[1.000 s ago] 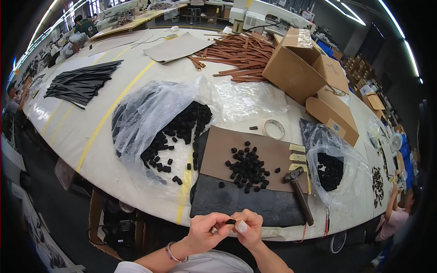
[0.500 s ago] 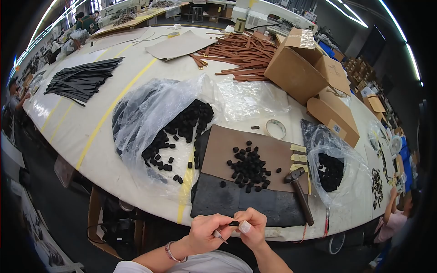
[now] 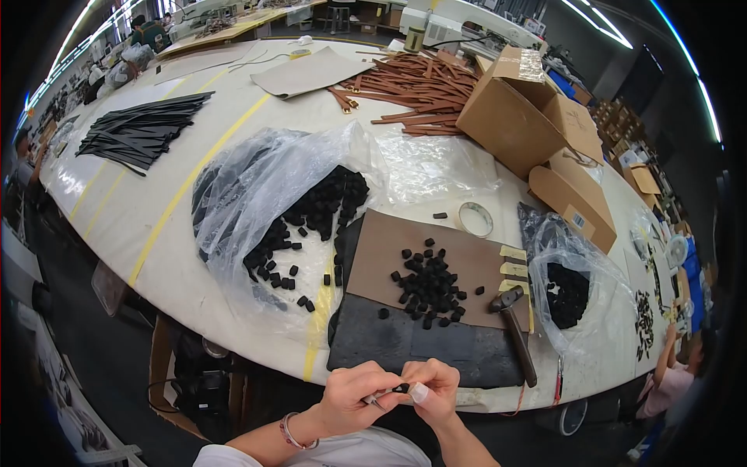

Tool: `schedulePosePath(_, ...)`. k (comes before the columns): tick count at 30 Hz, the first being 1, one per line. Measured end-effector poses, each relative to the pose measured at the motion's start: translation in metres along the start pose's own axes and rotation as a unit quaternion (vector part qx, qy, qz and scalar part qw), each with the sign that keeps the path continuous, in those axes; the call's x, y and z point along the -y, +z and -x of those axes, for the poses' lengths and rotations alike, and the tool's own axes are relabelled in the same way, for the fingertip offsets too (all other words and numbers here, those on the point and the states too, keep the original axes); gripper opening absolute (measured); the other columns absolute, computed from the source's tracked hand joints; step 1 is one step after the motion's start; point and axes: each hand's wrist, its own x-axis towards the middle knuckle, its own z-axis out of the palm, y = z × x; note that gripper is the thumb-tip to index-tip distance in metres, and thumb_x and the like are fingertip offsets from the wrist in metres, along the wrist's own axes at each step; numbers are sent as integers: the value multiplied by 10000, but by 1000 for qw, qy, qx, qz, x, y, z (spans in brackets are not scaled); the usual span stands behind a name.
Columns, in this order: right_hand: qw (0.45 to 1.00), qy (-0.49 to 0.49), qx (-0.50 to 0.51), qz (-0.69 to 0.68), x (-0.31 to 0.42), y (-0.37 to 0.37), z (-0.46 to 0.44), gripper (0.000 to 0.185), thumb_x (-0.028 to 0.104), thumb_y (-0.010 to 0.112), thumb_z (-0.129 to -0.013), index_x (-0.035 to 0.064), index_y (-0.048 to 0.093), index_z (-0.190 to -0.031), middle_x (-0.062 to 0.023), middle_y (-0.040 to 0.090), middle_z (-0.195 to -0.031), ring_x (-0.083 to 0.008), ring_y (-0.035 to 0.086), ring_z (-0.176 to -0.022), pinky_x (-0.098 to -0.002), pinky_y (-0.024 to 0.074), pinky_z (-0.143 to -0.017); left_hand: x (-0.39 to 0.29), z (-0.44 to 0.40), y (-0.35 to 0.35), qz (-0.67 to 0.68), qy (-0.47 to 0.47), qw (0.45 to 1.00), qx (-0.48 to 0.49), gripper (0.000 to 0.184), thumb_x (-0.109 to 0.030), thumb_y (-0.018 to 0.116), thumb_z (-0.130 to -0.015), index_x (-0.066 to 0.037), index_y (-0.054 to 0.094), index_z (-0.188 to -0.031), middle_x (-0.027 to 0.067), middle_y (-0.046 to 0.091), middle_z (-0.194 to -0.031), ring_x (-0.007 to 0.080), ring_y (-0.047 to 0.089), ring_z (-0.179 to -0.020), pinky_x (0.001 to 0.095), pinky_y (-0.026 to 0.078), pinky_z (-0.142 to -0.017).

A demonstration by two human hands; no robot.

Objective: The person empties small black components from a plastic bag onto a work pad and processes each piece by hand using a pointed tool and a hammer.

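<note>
Close to my body, at the table's near edge, my two hands meet. My left hand (image 3: 348, 398), with a bracelet at the wrist, is closed in a pinch on a small black piece (image 3: 401, 387). A thin pointed metal tool (image 3: 372, 400) also sticks out from its fingers. My right hand (image 3: 436, 393), white tape round its thumb, pinches the same piece from the other side. Beyond them, a heap of short black pieces (image 3: 429, 285) lies on a brown sheet (image 3: 373, 261) over a black mat (image 3: 373, 342). A hammer (image 3: 515, 335) rests at the mat's right side.
A clear plastic bag (image 3: 233, 187) spills more black pieces at left; a smaller bag (image 3: 576, 327) stands right. Farther back are black strips (image 3: 144, 132), brown straps (image 3: 420, 82), an open cardboard box (image 3: 510, 121) and a tape roll (image 3: 475, 219). Another person (image 3: 673, 377) is at far right.
My hands stay together with slight finger shifts around the small black piece. The pointed tool has drawn in closer to my left fingers. The whole view has shifted slightly.
</note>
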Motion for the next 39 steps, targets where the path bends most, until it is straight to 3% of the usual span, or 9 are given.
schedulePosePath(13, 999, 21, 10, -35, 0, 7, 4, 200, 107, 540, -831, -35, 525, -692, -88, 547, -610, -108, 450, -518, -238, 325, -455, -4, 2, 4, -26, 2, 999, -26, 184, -61, 718, -721, -4, 600, -850, 65, 589, -604, 100, 528, -442, 207, 384, -402)
schedulePosePath(16, 999, 39, 18, -33, 3, 6, 4, 210, 118, 537, -831, -28, 515, -681, -79, 536, -598, -105, 445, -505, -235, 327, -455, -7, 0, 4, -21, -11, 1000, -14, 189, -22, 690, -707, -13, 590, -868, 72, 569, -619, 161, 550, -465, 243, 411, -416)
schedulePosePath(18, 999, 39, 33, -11, 4, 5, 3, 217, 123, 536, -829, -22, 510, -670, -69, 526, -588, -103, 437, -489, -236, 325, -451, -6, 0, 3, -18, -3, 1000, -7, 183, -60, 711, -727, -3, 597, -859, 76, 591, -608, 114, 536, -447, 215, 390, -409)
schedulePosePath(21, 997, 32, 67, -3, 3, 0, 2, 205, 122, 532, -827, -21, 504, -682, -62, 520, -580, -97, 432, -481, -234, 322, -449, -4, 2, 2, -11, -3, 1000, 10, 185, -58, 711, -725, 0, 594, -855, 75, 591, -606, 125, 543, -449, 219, 390, -409)
schedulePosePath(25, 996, 78, 50, 3, 7, 3, 3, 200, 127, 530, -834, -17, 496, -699, -58, 515, -578, -91, 435, -490, -229, 325, -449, -8, -3, 0, -1, -35, 999, 11, 182, -56, 712, -721, 2, 592, -845, 78, 590, -600, 135, 551, -451, 220, 390, -409)
schedulePosePath(27, 992, 117, 5, -51, 7, 9, 4, 204, 135, 530, -842, -10, 485, -706, -53, 513, -578, -85, 438, -499, -225, 330, -449, -8, -3, -1, -6, -24, 1000, 3, 153, -26, 674, -732, -10, 583, -854, 81, 579, -625, 159, 569, -473, 239, 421, -426)
schedulePosePath(31, 991, 120, 8, -56, 7, 8, 4, 217, 144, 530, -849, -3, 482, -696, -53, 513, -581, -84, 439, -503, -222, 332, -449, -4, 0, -1, -19, -3, 1000, 10, 148, -21, 669, -736, -6, 577, -851, 81, 577, -622, 157, 566, -470, 241, 423, -427)
schedulePosePath(37, 995, 86, 59, -2, 8, 2, 2, 221, 146, 510, -857, 1, 482, -693, -49, 514, -571, -85, 454, -494, -218, 334, -446, -5, -3, -1, -9, -11, 1000, 11, 186, -58, 716, -717, -1, 588, -840, 74, 571, -575, 143, 530, -430, 229, 360, -392)
schedulePosePath(39, 992, 85, 50, 74, 9, 2, 3, 213, 148, 519, -850, 3, 491, -697, -46, 512, -563, -79, 470, -504, -216, 345, -451, -5, -3, -1, 6, -19, 1000, 9, 185, -46, 709, -719, -1, 586, -849, 70, 570, -577, 137, 512, -422, 232, 349, -392)
